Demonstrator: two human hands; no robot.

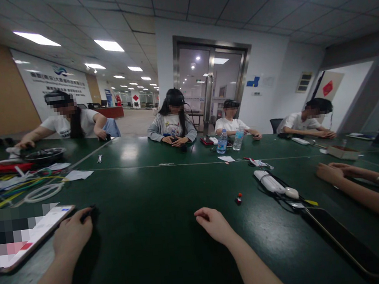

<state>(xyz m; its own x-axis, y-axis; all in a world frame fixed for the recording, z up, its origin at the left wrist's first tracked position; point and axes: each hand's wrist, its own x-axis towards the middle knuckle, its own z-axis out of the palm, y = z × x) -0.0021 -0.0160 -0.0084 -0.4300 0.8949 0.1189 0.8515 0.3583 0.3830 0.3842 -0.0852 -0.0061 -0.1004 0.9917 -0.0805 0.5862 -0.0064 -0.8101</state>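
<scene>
Near the left side of the dark green table (145, 238), my left hand (72, 233) is closed around a small black object (90, 212); its exact kind does not show. Beside that hand lies a tablet-like device (42, 231) with a lit screen, partly blurred out. My right hand (215, 223) rests on the table with its fingers loosely bent and the tips slightly apart, and nothing visible in them. To its right, apart from it, sits a tiny red and dark object (239, 199).
Toward the right are a white power strip (268, 181) with cables, and a dark phone (349, 242). Another person's hands (333, 173) rest beyond them. Cables (44, 191) pile up at left. Two water bottles (222, 142) stand across, where several people sit.
</scene>
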